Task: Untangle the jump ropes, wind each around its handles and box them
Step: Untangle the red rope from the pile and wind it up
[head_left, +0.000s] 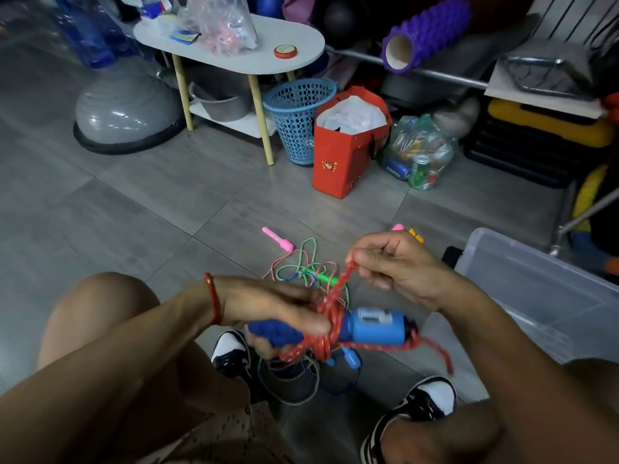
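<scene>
Two hands work at the lower centre of the frame. The left hand (284, 316) curls around blue handles (365, 326), thumb pressing red rope (330, 316) wound several turns around them; how many handles are in the bundle cannot be told. The right hand (398, 262), just above, pinches a strand of that red rope between thumb and fingers, pulled taut up from the coil. A loose red end hangs toward the lower right. Behind the hands, on the grey floor (134, 202), lies a tangle (308, 269) of thin green and striped ropes, with one pink handle (277, 238) at its upper left and one green handle (325, 278) inside it. A clear plastic box (542, 289) sits at the right edge. Two sneakers (234, 353) show below the hands.
</scene>
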### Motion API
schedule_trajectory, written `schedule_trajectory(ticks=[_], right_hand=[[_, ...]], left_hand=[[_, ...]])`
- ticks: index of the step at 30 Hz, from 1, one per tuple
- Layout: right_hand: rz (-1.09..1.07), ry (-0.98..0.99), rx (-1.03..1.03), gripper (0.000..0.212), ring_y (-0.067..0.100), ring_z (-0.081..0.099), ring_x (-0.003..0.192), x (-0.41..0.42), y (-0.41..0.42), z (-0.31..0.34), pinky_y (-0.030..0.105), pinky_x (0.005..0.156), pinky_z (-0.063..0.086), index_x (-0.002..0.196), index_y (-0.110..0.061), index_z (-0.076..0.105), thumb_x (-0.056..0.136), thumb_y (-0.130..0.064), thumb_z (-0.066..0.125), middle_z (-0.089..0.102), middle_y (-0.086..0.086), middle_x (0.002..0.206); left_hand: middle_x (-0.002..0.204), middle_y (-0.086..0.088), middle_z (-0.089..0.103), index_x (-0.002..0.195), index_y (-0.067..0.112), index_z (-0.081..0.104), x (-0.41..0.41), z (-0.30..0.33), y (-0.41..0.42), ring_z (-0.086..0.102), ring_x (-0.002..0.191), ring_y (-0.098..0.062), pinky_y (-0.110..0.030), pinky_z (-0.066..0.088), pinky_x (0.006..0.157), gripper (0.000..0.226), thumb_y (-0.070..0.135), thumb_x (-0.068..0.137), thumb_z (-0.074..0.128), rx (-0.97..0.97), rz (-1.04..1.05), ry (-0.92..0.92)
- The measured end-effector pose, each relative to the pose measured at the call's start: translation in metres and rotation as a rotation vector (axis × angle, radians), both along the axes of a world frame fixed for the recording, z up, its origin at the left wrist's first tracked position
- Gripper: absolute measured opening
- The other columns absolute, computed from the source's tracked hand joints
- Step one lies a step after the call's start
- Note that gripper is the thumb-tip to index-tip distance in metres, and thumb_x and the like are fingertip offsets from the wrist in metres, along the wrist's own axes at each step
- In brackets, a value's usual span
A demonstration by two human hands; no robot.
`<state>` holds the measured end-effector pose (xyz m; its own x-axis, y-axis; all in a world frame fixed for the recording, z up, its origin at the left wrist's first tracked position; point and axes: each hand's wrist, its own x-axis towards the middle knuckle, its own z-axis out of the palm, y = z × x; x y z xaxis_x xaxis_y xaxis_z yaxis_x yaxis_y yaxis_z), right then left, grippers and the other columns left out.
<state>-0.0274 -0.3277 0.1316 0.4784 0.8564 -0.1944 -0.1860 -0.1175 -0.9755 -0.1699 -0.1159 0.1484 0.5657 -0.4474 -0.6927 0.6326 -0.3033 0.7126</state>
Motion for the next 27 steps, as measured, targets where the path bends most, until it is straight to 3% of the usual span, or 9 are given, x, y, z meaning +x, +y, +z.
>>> schedule_trajectory(ticks=[2,4,8,11,14,17,22,25,27], right_hand=[[0.041,-0.121,-0.051,0.016,0.006,0.045,0.049,0.002,-0.001,0.000,0.021,0.053,0.037,0.092,-0.006,0.075,0.087,-0.020,0.067,0.061,0.001,0.062],[-0.038,-0.193,-0.051,0.017,0.006,0.049,0.051,0.001,-0.001,0.001,0.021,0.053,0.039,0.093,-0.004,0.074,0.087,-0.018,0.068,0.063,-0.001,0.062],[-0.240,-0.216,0.091,0.022,0.014,0.050,0.053,-0.005,-0.003,0.007,0.023,0.052,0.045,0.095,0.002,0.074,0.086,-0.017,0.069,0.066,0.008,0.068],[-0.310,-0.213,0.131,0.020,0.014,0.055,0.054,-0.013,-0.001,0.005,0.027,0.054,0.048,0.097,0.001,0.074,0.085,-0.014,0.069,0.069,0.010,0.071],[-0.285,-0.202,0.112,0.018,0.019,0.062,0.062,-0.017,0.000,0.008,0.026,0.059,0.054,0.100,-0.003,0.075,0.085,-0.012,0.070,0.073,0.013,0.077],[-0.275,-0.365,0.022,0.012,0.018,0.064,0.063,-0.015,0.000,0.007,0.025,0.062,0.056,0.101,-0.007,0.076,0.090,-0.008,0.071,0.074,0.011,0.078],[-0.274,-0.514,-0.051,0.010,0.022,0.066,0.064,-0.012,-0.003,0.004,0.036,0.065,0.059,0.096,-0.019,0.078,0.089,-0.013,0.073,0.073,0.002,0.078],[-0.094,-0.736,-0.179,0.008,0.017,0.067,0.072,-0.007,0.000,0.000,0.036,0.071,0.056,0.094,-0.028,0.077,0.089,-0.023,0.075,0.073,-0.008,0.079],[0.022,-0.687,-0.203,0.007,0.013,0.064,0.068,-0.001,0.000,-0.002,0.032,0.066,0.054,0.095,-0.023,0.078,0.088,-0.022,0.075,0.073,-0.007,0.076]], left_hand=[[0.092,-0.015,0.061,0.124,0.038,0.056,0.000,-0.006,-0.007,0.048,0.081,-0.032,-0.031,0.038,0.062,0.086,0.076,0.051,0.081,0.142,-0.094,0.043],[0.083,-0.008,0.058,0.120,0.034,0.056,0.005,-0.011,-0.011,0.046,0.078,-0.029,-0.029,0.036,0.058,0.076,0.077,0.060,0.077,0.220,-0.104,0.049],[0.076,-0.005,0.056,0.116,0.012,0.053,0.017,-0.015,0.000,0.046,0.057,-0.019,-0.024,0.033,0.047,0.065,0.066,0.082,0.067,0.444,0.100,-0.075],[0.075,-0.004,0.060,0.110,0.019,0.041,0.023,-0.022,0.003,0.048,0.050,-0.015,-0.025,0.036,0.045,0.067,0.069,0.076,0.071,0.570,0.232,-0.160],[0.081,0.001,0.063,0.112,0.016,0.036,0.023,-0.028,-0.007,0.056,0.057,-0.011,-0.025,0.042,0.050,0.070,0.067,0.078,0.070,0.756,0.164,-0.342],[0.079,0.006,0.057,0.109,0.015,0.034,0.019,-0.031,-0.013,0.052,0.063,-0.008,-0.025,0.037,0.054,0.067,0.065,0.080,0.068,0.843,0.143,-0.495],[0.076,0.007,0.054,0.117,0.023,0.029,0.012,-0.028,-0.012,0.056,0.068,-0.025,-0.036,0.051,0.066,0.074,0.075,0.075,0.062,1.071,-0.081,-0.801],[0.072,0.009,0.048,0.109,0.030,0.028,0.005,-0.027,-0.023,0.047,0.062,-0.020,-0.032,0.048,0.065,0.067,0.071,0.072,0.066,0.981,-0.241,-0.947],[0.071,0.008,0.047,0.096,0.029,0.029,0.002,-0.023,-0.026,0.043,0.059,-0.014,-0.030,0.039,0.058,0.060,0.060,0.072,0.075,0.693,-0.211,-0.905]])
